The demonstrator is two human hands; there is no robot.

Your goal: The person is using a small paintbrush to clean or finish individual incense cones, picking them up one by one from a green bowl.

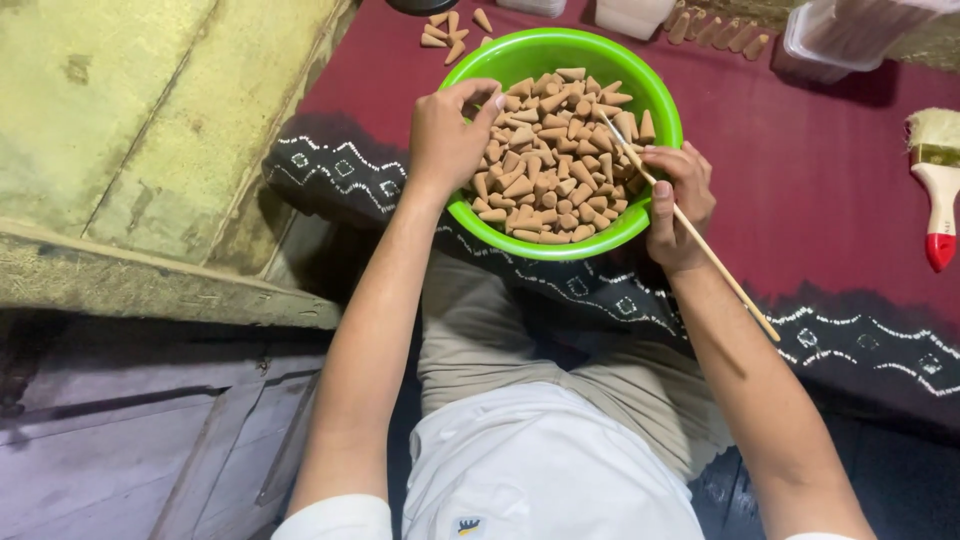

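Observation:
A bright green bowl (560,48) sits on a dark red cloth and is full of small tan cones (545,165). My left hand (447,140) rests over the bowl's left rim, its fingertips pinched on a cone at the pile's edge. My right hand (678,205) is at the bowl's right rim and grips a thin wooden stick (725,275). The stick's tip reaches into the cones, and its other end runs back past my wrist.
The dark red cloth (800,170) has a black border with a white pattern. A brush (938,190) with a red-tipped handle lies at the right. More cones (450,30) lie beyond the bowl; clear plastic containers (850,35) stand at the top right. A rough concrete floor (130,120) lies left.

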